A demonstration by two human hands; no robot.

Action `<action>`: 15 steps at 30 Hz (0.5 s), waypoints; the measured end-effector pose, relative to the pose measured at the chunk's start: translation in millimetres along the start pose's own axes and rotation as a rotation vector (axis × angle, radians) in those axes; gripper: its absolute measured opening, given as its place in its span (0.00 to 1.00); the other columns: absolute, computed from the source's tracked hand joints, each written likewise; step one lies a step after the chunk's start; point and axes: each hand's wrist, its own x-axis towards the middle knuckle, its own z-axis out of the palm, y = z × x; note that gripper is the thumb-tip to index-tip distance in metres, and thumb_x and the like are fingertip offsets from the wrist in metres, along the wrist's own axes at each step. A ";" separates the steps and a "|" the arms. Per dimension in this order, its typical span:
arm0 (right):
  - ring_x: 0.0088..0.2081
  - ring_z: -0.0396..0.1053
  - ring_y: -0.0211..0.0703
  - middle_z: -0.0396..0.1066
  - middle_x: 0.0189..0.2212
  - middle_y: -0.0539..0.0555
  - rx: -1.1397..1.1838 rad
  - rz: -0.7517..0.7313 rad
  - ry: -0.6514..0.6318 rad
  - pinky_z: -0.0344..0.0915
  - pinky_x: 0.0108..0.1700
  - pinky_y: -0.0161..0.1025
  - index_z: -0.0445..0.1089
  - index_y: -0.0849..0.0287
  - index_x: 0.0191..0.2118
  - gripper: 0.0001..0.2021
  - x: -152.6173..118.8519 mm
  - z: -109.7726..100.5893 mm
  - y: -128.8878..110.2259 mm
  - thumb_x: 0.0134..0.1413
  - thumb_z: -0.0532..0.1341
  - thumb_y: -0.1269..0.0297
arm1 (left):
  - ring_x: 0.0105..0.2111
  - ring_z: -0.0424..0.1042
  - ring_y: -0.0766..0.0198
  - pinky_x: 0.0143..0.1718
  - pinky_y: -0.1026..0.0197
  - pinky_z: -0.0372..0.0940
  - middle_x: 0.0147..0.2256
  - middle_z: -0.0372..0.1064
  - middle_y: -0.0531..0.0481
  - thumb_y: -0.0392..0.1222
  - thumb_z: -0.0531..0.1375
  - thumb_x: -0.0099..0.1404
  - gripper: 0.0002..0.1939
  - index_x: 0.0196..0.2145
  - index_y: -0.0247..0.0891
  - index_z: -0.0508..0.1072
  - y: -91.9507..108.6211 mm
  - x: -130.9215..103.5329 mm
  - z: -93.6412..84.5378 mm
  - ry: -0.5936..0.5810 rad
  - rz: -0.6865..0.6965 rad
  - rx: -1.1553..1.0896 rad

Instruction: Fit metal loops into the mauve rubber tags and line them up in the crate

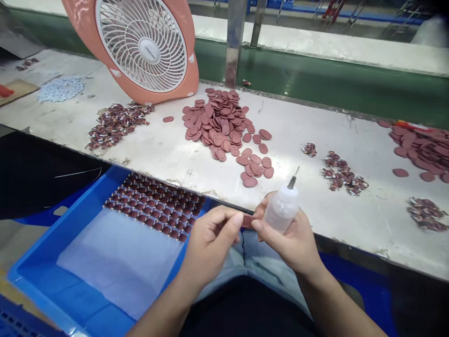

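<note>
Between my two hands, at the table's front edge, is a small reddish-brown oval piece (247, 221). My left hand (213, 243) pinches its left end between thumb and fingers. My right hand (293, 238) has thumb and a fingertip at its right end and also holds a translucent squeeze bottle (281, 208), whose thin metal tip points up. Beyond my hands lies a large pile of reddish-brown oval pieces (224, 119), with a smaller group (256, 168) nearer to me.
A blue bin (38, 248) at the lower left holds rows of small brown parts on a white sheet (119, 257). An orange fan (189, 47) stands behind. Small brown parts lie in heaps left (115, 124) and right (342, 173); more ovals (424, 147) lie far right.
</note>
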 end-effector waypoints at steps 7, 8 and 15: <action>0.19 0.65 0.35 0.66 0.25 0.44 0.214 0.143 -0.108 0.64 0.18 0.31 0.57 0.52 0.44 0.17 -24.6 17.5 14.9 0.58 0.65 0.54 | 0.28 0.75 0.66 0.29 0.62 0.72 0.38 0.69 0.51 0.41 0.68 0.61 0.16 0.48 0.51 0.80 -42.6 -25.8 13.0 -0.086 0.140 -0.497; 0.19 0.65 0.35 0.66 0.25 0.44 0.213 0.152 -0.113 0.65 0.19 0.32 0.57 0.52 0.45 0.16 -27.9 17.9 16.9 0.59 0.64 0.54 | 0.28 0.76 0.65 0.29 0.61 0.73 0.38 0.68 0.51 0.41 0.68 0.60 0.15 0.46 0.51 0.81 -45.0 -27.8 14.1 -0.081 0.136 -0.538; 0.26 0.71 0.41 0.71 0.33 0.50 -0.271 0.138 -0.024 0.73 0.26 0.37 0.47 0.51 0.60 0.30 -45.6 -13.3 16.8 0.60 0.64 0.57 | 0.36 0.79 0.63 0.33 0.66 0.74 0.44 0.79 0.47 0.46 0.66 0.63 0.10 0.43 0.46 0.80 -48.4 -45.3 2.9 0.052 -0.124 -0.746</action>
